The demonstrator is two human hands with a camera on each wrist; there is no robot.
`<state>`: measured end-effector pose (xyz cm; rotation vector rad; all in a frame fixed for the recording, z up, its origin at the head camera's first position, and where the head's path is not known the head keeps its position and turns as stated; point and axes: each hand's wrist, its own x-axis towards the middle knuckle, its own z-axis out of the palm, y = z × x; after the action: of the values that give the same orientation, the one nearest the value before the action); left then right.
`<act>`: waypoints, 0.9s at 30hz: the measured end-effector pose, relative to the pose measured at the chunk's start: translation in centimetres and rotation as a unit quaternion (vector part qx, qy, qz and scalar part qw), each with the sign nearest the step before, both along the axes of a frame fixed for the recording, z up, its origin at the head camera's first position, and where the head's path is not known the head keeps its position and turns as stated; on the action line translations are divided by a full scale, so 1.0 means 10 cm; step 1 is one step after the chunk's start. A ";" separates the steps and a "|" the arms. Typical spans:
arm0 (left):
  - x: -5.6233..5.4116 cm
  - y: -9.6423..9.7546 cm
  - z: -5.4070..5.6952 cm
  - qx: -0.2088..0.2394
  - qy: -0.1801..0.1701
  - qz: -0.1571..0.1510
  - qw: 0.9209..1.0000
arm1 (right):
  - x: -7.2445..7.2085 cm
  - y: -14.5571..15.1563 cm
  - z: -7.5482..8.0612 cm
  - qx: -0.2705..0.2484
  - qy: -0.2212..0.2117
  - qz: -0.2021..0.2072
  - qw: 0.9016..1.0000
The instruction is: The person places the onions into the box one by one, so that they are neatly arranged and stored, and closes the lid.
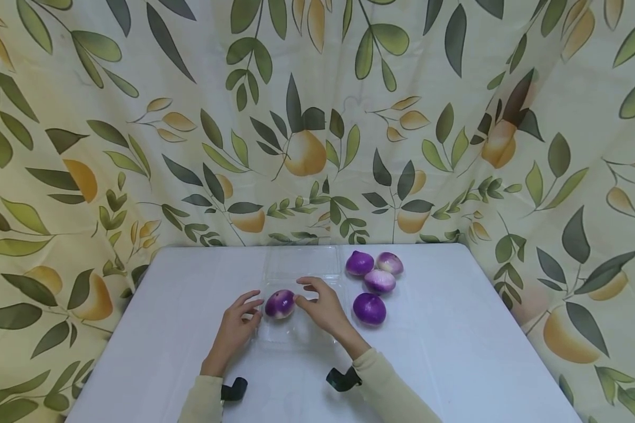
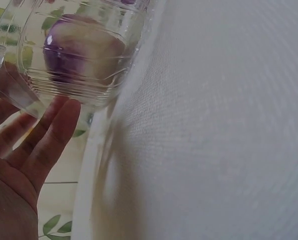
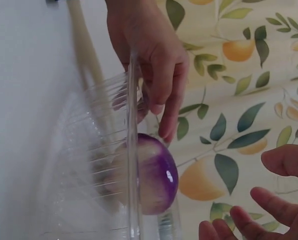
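Head cam high, fwd/down over tabletop [image 1: 434, 364]; wrist cams low, close, sideways, both on same onion [image 3: 161, 172].

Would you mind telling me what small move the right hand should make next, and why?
Probably the right hand should reach for the nearest loose onion, just right of the clear box: its relaxed fingers hold nothing, the box is open with just one onion visible inside, and the left hand is at the box's left side.
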<state>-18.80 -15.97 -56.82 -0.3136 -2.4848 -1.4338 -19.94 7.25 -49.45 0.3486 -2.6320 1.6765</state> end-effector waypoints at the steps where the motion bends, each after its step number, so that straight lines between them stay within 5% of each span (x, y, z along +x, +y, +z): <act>1: 0.00 0.00 0.00 0.000 0.000 0.001 1.000 | 0.01 0.00 0.01 -0.002 0.000 0.001 1.000; 27: 0.00 -0.01 0.01 0.006 0.001 -0.007 1.000 | 0.24 0.16 0.35 -0.052 0.024 0.011 0.998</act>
<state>-18.82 -16.10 -56.75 -0.3297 -2.4758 -1.4536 -17.57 8.82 -46.00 0.4107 -2.5052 1.7785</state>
